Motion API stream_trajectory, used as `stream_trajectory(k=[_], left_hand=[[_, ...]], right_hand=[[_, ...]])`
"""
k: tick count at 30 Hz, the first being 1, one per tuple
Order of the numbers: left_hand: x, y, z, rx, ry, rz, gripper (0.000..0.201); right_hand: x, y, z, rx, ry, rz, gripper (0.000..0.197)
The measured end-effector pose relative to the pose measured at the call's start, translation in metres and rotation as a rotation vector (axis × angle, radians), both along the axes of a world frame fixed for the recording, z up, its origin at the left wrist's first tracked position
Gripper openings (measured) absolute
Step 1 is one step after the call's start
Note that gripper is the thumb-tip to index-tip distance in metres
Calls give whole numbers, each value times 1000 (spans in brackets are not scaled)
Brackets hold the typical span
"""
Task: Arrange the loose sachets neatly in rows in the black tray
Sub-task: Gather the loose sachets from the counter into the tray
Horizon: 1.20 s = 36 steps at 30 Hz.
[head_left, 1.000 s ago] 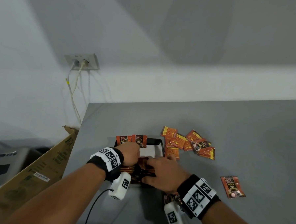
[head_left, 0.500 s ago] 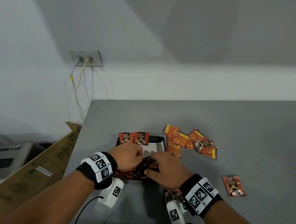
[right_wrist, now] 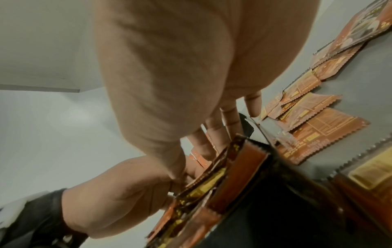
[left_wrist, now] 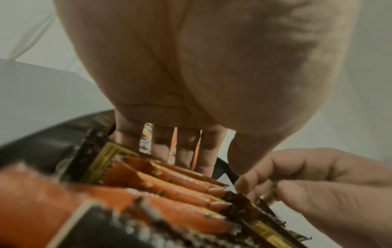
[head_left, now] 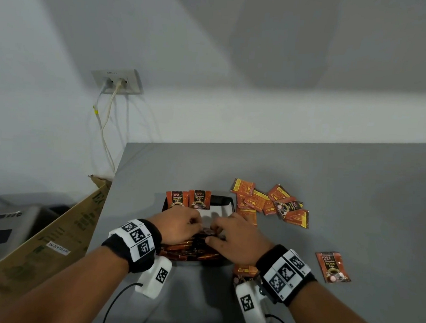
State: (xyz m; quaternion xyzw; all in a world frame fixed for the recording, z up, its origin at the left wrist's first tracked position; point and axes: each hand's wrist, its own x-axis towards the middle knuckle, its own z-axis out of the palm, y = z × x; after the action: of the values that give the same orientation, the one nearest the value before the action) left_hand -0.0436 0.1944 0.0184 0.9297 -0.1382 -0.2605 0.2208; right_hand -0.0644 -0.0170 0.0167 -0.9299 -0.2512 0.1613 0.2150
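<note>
The black tray (head_left: 223, 200) lies on the grey table with two orange-and-black sachets (head_left: 188, 199) standing against its far left wall. A packed row of sachets (head_left: 190, 250) stands on edge at its near end. My left hand (head_left: 194, 222) hooks its fingers (left_wrist: 184, 154) behind that row, thumb at the row's right end. My right hand (head_left: 214, 233) meets it from the right and pinches the row's far sachets (right_wrist: 214, 161) between fingers and thumb. My hands hide the tray's middle.
A loose pile of sachets (head_left: 270, 204) lies just right of the tray. One sachet (head_left: 332, 266) lies alone further right, and more (head_left: 245, 270) lie under my right wrist. A cardboard box (head_left: 55, 237) stands off the table's left edge; a wall socket (head_left: 117, 81) with cables hangs behind.
Both hands have moved closer together over the row of sachets and a little toward the tray's far side. The loose sachets on the table have not moved.
</note>
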Motion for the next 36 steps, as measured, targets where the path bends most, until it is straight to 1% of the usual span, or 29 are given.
stream_trajectory(k=[2,3,4,5,7,9,11,13,16,19,21,23,26,27,28,29,30,31,32,34,36], left_hand=[[0,-3,2,-6,5,-12,27],[0,-4,4,-4,-17,-10,25],[1,-5,6,-6,-51,-1,24],[2,-8,10,-8,-87,14,22],[8,-19,21,-25,-137,50,20],[18,-41,31,-75,-139,80,18],[31,-72,38,-114,-150,82,14],[46,-108,40,-86,-151,69,13],[69,-161,30,72,-138,18,15],[81,-202,9,236,-153,-32,16],[88,-218,-12,348,-162,-35,24],[91,-227,-29,447,-161,-9,39],[92,-231,-48,497,-125,54,55],[92,-231,-54,490,-126,73,55],[91,-230,-56,487,-135,85,52],[90,-230,-59,483,-151,83,49],[90,-230,-60,482,-171,70,47],[89,-231,-60,485,-186,52,47],[88,-232,-57,487,-189,36,48],[84,-233,-47,446,-175,44,49],[82,-231,-38,350,-143,97,42]], right_hand=[[8,-6,-6,98,-7,-58,30],[15,-12,-7,139,-35,-119,29],[24,-22,-10,140,-76,-201,26],[34,-34,-13,104,-119,-286,25],[55,-66,-15,-41,-179,-447,26],[69,-98,-20,-166,-135,-562,32],[77,-121,-30,-284,-19,-541,45],[79,-133,-38,-346,47,-489,45],[74,-140,-45,-331,16,-531,47],[66,-142,-46,-350,-6,-534,46],[62,-145,-47,-271,8,-532,40],[58,-150,-49,-172,52,-537,36],[52,-163,-44,-47,94,-515,43],[51,-167,-40,-25,122,-524,40],[49,-172,-36,0,122,-547,31],[50,-179,-34,21,123,-586,15],[49,-185,-30,64,122,-622,4],[51,-191,-32,109,126,-678,14],[52,-195,-31,155,127,-717,17],[53,-201,-30,249,144,-758,18],[54,-202,-31,337,175,-770,17]])
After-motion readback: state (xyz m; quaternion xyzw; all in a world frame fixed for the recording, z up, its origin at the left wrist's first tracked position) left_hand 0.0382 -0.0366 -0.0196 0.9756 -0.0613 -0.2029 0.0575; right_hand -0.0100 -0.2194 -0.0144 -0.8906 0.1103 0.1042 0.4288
